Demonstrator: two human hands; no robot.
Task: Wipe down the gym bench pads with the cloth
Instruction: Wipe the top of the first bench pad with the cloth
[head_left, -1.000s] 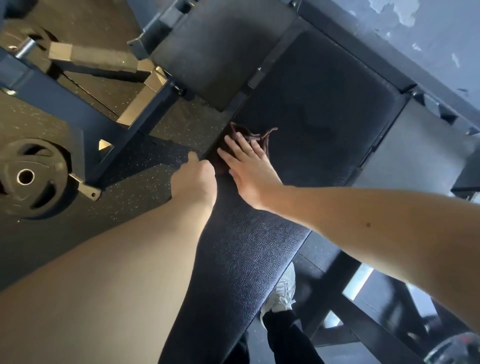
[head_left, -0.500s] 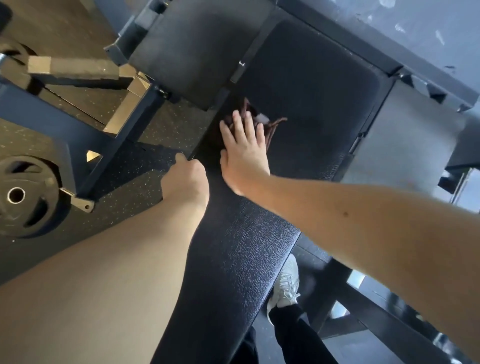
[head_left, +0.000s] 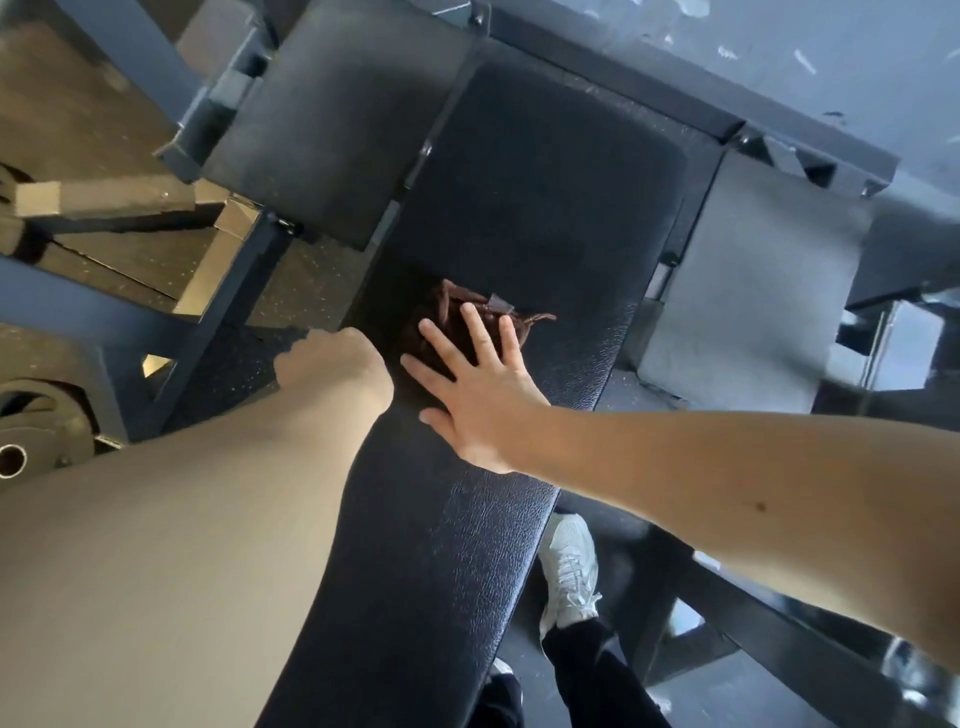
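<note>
Pressing flat, my right hand (head_left: 478, 395) has its fingers straight and spread on the bunched brown cloth (head_left: 449, 304), which lies on the long black bench pad (head_left: 545, 208) near its left edge. Nothing pinches the cloth, so I judge a quick stroke could roll it out from under the palm or push it off that edge to the floor. Its tag (head_left: 498, 301) and loose corner could fold under and leave patches unwiped. My left hand (head_left: 332, 364) sits curled at the pad's edge; whether it grips I cannot tell. If it only rests, a hard lean could slip it off. The left side pad (head_left: 332, 119) and grey side pad (head_left: 753, 291) lie apart from the cloth and could get skipped.
</note>
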